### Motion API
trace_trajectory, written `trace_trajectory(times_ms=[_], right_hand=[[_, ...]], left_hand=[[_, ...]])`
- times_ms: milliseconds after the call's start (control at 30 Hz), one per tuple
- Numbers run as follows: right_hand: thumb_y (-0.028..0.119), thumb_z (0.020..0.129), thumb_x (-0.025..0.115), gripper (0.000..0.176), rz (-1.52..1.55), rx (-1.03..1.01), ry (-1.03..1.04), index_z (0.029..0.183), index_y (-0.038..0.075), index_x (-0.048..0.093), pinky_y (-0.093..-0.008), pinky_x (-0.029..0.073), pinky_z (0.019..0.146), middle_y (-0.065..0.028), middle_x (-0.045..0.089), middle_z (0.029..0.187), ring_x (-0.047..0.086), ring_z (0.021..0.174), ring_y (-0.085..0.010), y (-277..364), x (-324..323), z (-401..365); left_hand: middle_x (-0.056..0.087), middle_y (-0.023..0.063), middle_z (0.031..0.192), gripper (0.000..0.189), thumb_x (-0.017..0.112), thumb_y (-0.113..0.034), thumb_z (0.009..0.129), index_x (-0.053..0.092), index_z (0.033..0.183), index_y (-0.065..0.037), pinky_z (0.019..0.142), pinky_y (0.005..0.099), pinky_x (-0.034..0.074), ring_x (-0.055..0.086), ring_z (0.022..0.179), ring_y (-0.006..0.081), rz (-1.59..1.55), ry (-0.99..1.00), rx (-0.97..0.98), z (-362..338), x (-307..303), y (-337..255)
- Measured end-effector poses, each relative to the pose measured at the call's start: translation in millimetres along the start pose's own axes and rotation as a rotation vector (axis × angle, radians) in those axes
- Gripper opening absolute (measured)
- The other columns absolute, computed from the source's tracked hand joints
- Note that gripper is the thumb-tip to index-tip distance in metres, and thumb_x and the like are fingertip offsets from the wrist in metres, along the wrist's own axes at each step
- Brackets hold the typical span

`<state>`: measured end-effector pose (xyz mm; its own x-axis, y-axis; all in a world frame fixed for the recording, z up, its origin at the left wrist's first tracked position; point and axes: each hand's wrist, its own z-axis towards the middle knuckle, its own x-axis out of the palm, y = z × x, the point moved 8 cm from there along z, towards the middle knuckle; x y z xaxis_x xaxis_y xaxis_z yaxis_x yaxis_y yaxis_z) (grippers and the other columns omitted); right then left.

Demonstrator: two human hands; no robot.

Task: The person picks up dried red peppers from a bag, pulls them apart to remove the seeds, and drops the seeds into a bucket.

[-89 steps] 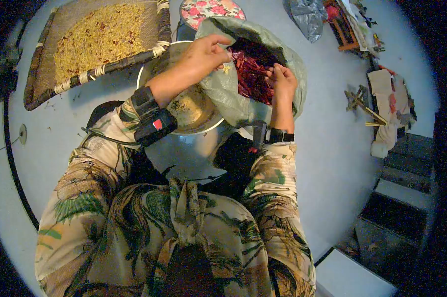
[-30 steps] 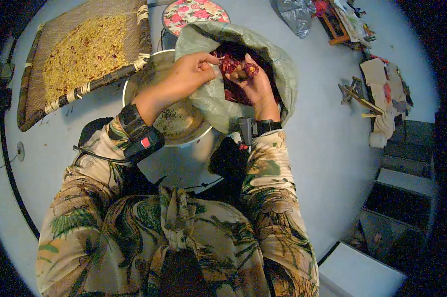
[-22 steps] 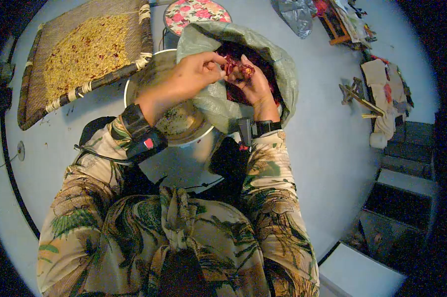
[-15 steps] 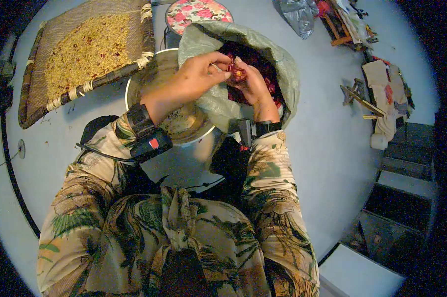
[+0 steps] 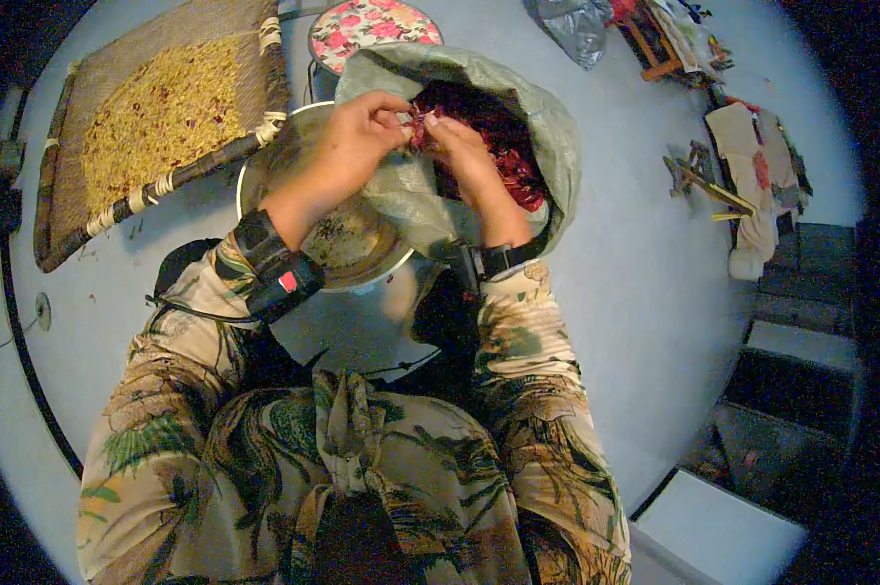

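Note:
At the mouth of a pale green woven sack (image 5: 561,127), my two hands meet over a dried red chili (image 5: 421,135). The fingertips of my left hand (image 5: 358,134) pinch it from one side. Opposite, my right hand (image 5: 466,162) grips it between thumb and fingers, which partly cover it. Dark red dried chilies (image 5: 520,177) fill the sack beneath my right hand. Under my left forearm is a wide round metal pan (image 5: 354,244) with dark bits on its bottom; the forearm hides part of it.
A wood-framed mesh tray (image 5: 60,175) at the left bears yellow seeds with red flecks. Behind the sack stands a round flower-patterned stool (image 5: 374,29). A grey plastic bag (image 5: 572,27) lies at the back right, near cloth-draped small wooden stools (image 5: 737,161). Dark steps are at far right.
Both hands have shifted left with the chili, toward the sack's left rim and over the pan's side. The chili looks more torn, and more of the sack's contents shows.

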<state>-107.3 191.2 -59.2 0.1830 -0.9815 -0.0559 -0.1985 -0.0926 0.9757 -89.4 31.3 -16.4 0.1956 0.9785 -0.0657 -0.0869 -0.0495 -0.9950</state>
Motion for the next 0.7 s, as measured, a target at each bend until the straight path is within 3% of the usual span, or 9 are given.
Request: trace_trajectory(times_ms=[67,167,300,400,500,700], right_hand=[[0.033,0.092,0.063,0.030,-0.134,-0.029,-0.053,0.101,0.005,0.069,-0.0261,0.047,0.077,-0.0025,0.068,0.092,0.060,0.085,-0.0118,3,-5,2],[0.032,0.090,0.065,0.028,-0.079,-0.183,-0.074,0.099,0.006,0.069,-0.0266,0.048,0.076,-0.0024,0.068,0.091,0.060,0.085,-0.0118,18,0,-4],[0.022,0.087,0.069,0.024,-0.170,-0.310,-0.029,0.099,0.001,0.068,-0.0287,0.049,0.077,-0.0056,0.070,0.090,0.062,0.085,-0.0140,31,18,-15],[0.014,0.090,0.065,0.017,-0.205,-0.358,0.004,0.099,0.000,0.067,-0.0242,0.047,0.079,-0.0028,0.067,0.092,0.060,0.087,-0.0096,31,20,-15],[0.017,0.086,0.068,0.019,-0.159,-0.379,-0.027,0.095,0.000,0.069,-0.0294,0.050,0.075,-0.0088,0.071,0.090,0.065,0.086,-0.0160,26,19,-13],[0.014,0.086,0.066,0.015,-0.158,-0.429,-0.090,0.089,-0.001,0.067,-0.0305,0.049,0.071,-0.0093,0.069,0.083,0.063,0.078,-0.0157,30,17,-15]], left_hand=[[0.066,0.0041,0.088,0.034,0.069,-0.010,0.084,0.059,0.115,0.001,0.073,0.0243,0.049,0.061,0.078,0.0106,0.027,-0.028,0.002,-1,-4,-7],[0.065,0.0031,0.084,0.034,0.069,-0.010,0.084,0.059,0.115,0.002,0.070,0.0238,0.049,0.059,0.075,0.0096,0.058,-0.064,0.014,0,-8,-7],[0.063,0.0047,0.079,0.035,0.067,-0.006,0.082,0.060,0.115,0.003,0.064,0.0248,0.049,0.059,0.070,0.0109,0.092,-0.111,0.047,1,-12,-4],[0.064,0.0028,0.079,0.037,0.068,-0.006,0.083,0.058,0.117,0.001,0.065,0.0238,0.049,0.059,0.070,0.0097,0.069,-0.066,-0.015,1,-9,-1],[0.063,0.0028,0.078,0.038,0.068,-0.005,0.083,0.057,0.118,0.001,0.063,0.0243,0.049,0.059,0.069,0.0102,0.019,-0.061,-0.037,-1,-5,-1],[0.065,0.0041,0.081,0.039,0.069,-0.007,0.085,0.056,0.120,0.001,0.065,0.0240,0.050,0.060,0.070,0.0107,-0.035,-0.022,0.002,1,-3,-3]])
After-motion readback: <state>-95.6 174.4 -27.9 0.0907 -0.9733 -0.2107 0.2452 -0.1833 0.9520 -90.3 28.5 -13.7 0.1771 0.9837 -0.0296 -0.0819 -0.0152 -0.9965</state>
